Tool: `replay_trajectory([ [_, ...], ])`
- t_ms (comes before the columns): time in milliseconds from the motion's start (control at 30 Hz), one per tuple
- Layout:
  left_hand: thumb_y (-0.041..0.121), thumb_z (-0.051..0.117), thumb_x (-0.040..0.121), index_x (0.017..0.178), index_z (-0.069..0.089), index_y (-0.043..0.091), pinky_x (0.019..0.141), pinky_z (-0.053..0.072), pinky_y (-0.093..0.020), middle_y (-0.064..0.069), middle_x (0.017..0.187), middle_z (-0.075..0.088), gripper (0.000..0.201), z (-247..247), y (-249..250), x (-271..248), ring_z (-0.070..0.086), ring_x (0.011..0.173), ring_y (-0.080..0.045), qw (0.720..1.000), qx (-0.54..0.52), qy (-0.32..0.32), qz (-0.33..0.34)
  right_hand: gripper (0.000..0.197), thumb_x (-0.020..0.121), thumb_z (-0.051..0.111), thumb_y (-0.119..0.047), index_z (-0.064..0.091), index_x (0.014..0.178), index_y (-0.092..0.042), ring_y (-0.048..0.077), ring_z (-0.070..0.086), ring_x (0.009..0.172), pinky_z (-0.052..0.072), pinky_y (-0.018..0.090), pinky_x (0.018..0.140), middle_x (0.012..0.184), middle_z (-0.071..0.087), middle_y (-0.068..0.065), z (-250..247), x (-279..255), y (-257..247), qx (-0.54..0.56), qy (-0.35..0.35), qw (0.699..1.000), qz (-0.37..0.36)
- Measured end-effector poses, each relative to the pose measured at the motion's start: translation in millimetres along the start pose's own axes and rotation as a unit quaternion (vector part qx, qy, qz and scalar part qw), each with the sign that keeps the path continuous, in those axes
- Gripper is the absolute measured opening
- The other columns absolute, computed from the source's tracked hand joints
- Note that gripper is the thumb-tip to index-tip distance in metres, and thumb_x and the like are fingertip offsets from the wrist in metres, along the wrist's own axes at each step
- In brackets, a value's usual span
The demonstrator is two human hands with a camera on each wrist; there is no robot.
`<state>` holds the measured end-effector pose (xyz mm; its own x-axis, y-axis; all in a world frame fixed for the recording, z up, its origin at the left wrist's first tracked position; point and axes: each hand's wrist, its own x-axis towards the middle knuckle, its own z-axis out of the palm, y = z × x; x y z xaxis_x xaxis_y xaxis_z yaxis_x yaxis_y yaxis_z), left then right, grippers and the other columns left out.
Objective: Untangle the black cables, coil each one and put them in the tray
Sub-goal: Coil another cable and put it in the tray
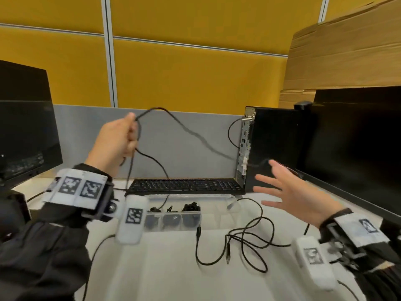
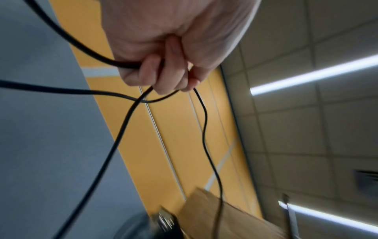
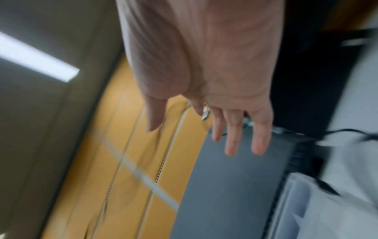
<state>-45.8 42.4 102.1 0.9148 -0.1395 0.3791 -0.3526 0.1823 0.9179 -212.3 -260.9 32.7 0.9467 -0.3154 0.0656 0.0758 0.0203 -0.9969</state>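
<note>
One thin black cable (image 1: 186, 129) is lifted in loops above the bench, a second thin black cable (image 1: 245, 242) lies loosely tangled on the white bench just before the clear plastic compartment tray (image 1: 217, 220), three of whose left compartments hold small black coiled bundles (image 1: 191, 208).

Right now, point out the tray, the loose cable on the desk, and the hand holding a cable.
tray (image 1: 219, 197): head view, clear far rim.
loose cable (image 1: 259, 232): head view, tangled loop on the desk.
left hand (image 1: 116, 139): head view, back of the hand.
</note>
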Motion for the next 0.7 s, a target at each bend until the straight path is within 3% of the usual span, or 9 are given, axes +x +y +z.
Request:
replay_trajectory([
  [100, 0.037, 0.041, 0.098, 0.064, 0.037, 0.023, 0.038, 0.015, -0.019, 0.013, 0.037, 0.031, 0.037, -27.2, -8.7, 17.4, 0.023, 0.031, -0.004, 0.997, 0.004, 0.069, -0.015, 0.081, 0.078, 0.056, -0.059, 0.012, 0.145, -0.046, 0.033, 0.058, 0.116, 0.043, 0.055, 0.095, 0.139, 0.050, 0.008, -28.2, 0.4, 6.6, 0.188, 0.043, 0.981, -0.009],
  [167, 0.038, 0.043, 0.097, 0.065, 0.037, 0.024, 0.040, 0.017, -0.021, 0.012, 0.037, 0.031, 0.036, -38.3, -17.2, 21.8, 0.024, 0.031, -0.004, 0.995, -0.002, 0.099, -0.028, 0.067, 0.088, 0.043, -0.058, 0.017, 0.147, -0.037, 0.031, 0.058, 0.115, 0.044, 0.049, 0.094, 0.134, 0.054, 0.010, -41.5, 6.4, 8.0, 0.273, 0.069, 0.959, -0.022],
  [267, 0.037, 0.046, 0.095, 0.066, 0.039, 0.026, 0.039, 0.017, -0.019, 0.011, 0.036, 0.032, 0.032, -59.5, -27.1, 26.5, 0.024, 0.029, -0.002, 0.986, -0.049, 0.155, -0.044, 0.049, 0.099, 0.031, -0.044, 0.041, 0.138, -0.017, 0.012, 0.057, 0.091, 0.052, 0.027, 0.071, 0.105, 0.060, 0.002, -58.1, 17.3, 12.7, 0.294, 0.167, 0.941, -0.022],
  [367, 0.036, 0.050, 0.090, 0.064, 0.041, 0.027, 0.033, 0.018, -0.017, 0.009, 0.049, 0.033, 0.029, -80.6, -35.7, 31.4, 0.025, 0.029, -0.002, 0.974, -0.053, 0.215, -0.052, 0.025, 0.102, 0.035, -0.028, 0.054, 0.107, -0.014, 0.009, 0.050, 0.072, 0.052, 0.022, 0.048, 0.079, 0.046, -0.001, -64.5, 24.3, 19.3, 0.297, 0.251, 0.921, -0.020],
  [433, 0.036, 0.051, 0.087, 0.064, 0.042, 0.026, 0.033, 0.017, -0.016, 0.006, 0.058, 0.030, 0.027, -87.1, -41.6, 33.4, 0.025, 0.031, -0.003, 0.969, -0.051, 0.236, -0.055, 0.021, 0.101, 0.037, -0.016, 0.049, 0.086, -0.008, 0.016, 0.059, 0.079, 0.054, 0.027, 0.057, 0.080, 0.050, 0.006, -60.9, 30.2, 19.1, 0.229, 0.269, 0.934, -0.061],
  [500, 0.036, 0.051, 0.088, 0.065, 0.040, 0.026, 0.034, 0.018, -0.018, 0.005, 0.060, 0.029, 0.028, -87.4, -46.5, 33.7, 0.025, 0.033, -0.003, 0.969, -0.048, 0.236, -0.056, 0.017, 0.098, 0.041, -0.004, 0.050, 0.084, -0.006, 0.023, 0.066, 0.082, 0.055, 0.020, 0.065, 0.086, 0.057, 0.017, -57.8, 43.1, 13.2, 0.173, 0.259, 0.944, -0.110],
  [567, 0.036, 0.049, 0.091, 0.066, 0.038, 0.026, 0.034, 0.019, -0.019, 0.005, 0.060, 0.028, 0.029, -84.6, -51.5, 33.7, 0.025, 0.034, -0.003, 0.973, -0.031, 0.220, -0.062, 0.004, 0.086, 0.057, 0.006, 0.059, 0.090, 0.005, 0.029, 0.065, 0.081, 0.050, 0.013, 0.076, 0.091, 0.060, 0.027, -50.1, 53.0, 0.7, 0.146, 0.183, 0.968, -0.086],
  [633, 0.036, 0.048, 0.092, 0.065, 0.036, 0.026, 0.036, 0.018, -0.020, 0.005, 0.060, 0.027, 0.031, -80.8, -55.5, 33.1, 0.024, 0.034, -0.003, 0.977, -0.021, 0.202, -0.071, 0.014, 0.087, 0.058, 0.001, 0.060, 0.093, 0.013, 0.032, 0.063, 0.085, 0.048, 0.026, 0.088, 0.093, 0.063, 0.025, -49.7, 64.9, -19.5, 0.073, 0.275, 0.957, -0.054],
  [700, 0.036, 0.047, 0.094, 0.064, 0.035, 0.025, 0.039, 0.018, -0.021, 0.005, 0.059, 0.025, 0.033, -76.6, -58.0, 31.4, 0.022, 0.032, -0.003, 0.978, -0.017, 0.191, -0.079, 0.023, 0.095, 0.043, -0.003, 0.055, 0.077, 0.006, 0.023, 0.064, 0.064, 0.050, 0.034, 0.083, 0.070, 0.063, 0.016, -47.1, 59.8, -37.4, -0.009, 0.290, 0.956, -0.042],
])
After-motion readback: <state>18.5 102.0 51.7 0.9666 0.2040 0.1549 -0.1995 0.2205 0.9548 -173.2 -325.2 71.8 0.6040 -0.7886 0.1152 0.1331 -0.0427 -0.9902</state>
